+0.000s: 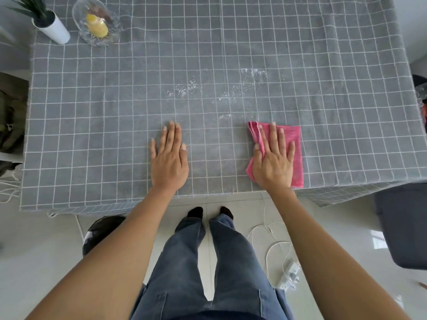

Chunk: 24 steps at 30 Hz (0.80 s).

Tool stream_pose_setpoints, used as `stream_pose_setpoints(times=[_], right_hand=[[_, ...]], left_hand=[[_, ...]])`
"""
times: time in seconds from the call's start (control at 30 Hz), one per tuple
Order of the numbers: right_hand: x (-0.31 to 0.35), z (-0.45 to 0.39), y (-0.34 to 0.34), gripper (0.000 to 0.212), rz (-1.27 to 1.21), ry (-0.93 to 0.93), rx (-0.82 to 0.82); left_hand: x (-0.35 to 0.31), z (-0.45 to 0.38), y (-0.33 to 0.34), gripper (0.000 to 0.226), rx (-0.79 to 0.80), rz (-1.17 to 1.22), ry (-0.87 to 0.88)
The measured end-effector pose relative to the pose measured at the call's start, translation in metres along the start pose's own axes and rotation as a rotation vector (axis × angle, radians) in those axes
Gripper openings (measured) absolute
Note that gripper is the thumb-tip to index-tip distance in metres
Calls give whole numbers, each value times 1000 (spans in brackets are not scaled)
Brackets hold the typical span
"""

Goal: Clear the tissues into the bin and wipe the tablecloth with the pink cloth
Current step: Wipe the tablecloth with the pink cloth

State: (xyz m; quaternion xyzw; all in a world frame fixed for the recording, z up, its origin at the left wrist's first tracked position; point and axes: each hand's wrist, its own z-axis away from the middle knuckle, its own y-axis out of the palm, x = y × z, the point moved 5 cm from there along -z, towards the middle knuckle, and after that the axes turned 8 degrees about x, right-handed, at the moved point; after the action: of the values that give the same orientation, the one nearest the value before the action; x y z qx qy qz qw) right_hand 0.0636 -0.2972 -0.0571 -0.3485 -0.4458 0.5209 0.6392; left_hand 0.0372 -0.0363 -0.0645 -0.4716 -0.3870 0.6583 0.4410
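A grey tablecloth [115, 112] with a white grid covers the table. The pink cloth [297, 144] lies folded near the front edge, right of centre. My right hand [273, 160] presses flat on top of it, fingers spread. My left hand [169, 158] rests flat on the bare tablecloth to the left, holding nothing. White specks and wet smears [231, 88] show on the tablecloth just beyond both hands. No tissues are in sight. A dark bin [99, 232] stands on the floor below the table's front left edge, partly behind my left forearm.
At the far left corner stand a white pot with a green plant [52, 27] and a glass dish [97, 21] holding something yellow. A dark chair [404, 227] is at the right. White cables and a power strip [290, 274] lie on the floor.
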Motion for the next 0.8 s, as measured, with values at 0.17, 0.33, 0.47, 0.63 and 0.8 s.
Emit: stream_pose_setpoints(times=[0.17, 0.33, 0.47, 0.63, 0.8], right_hand=[[28, 7, 8, 54, -184, 262, -47], [127, 35, 37, 58, -131, 46, 24], [143, 50, 50, 57, -1, -308, 91], [76, 26, 29, 57, 96, -208, 73], [16, 15, 9, 53, -40, 55, 15]], left_hand=[[12, 7, -3, 54, 20, 35, 32], [33, 20, -6, 54, 11, 15, 31], [32, 21, -7, 53, 4, 20, 44], [34, 21, -6, 53, 14, 12, 39], [33, 22, -8, 53, 7, 2, 38]])
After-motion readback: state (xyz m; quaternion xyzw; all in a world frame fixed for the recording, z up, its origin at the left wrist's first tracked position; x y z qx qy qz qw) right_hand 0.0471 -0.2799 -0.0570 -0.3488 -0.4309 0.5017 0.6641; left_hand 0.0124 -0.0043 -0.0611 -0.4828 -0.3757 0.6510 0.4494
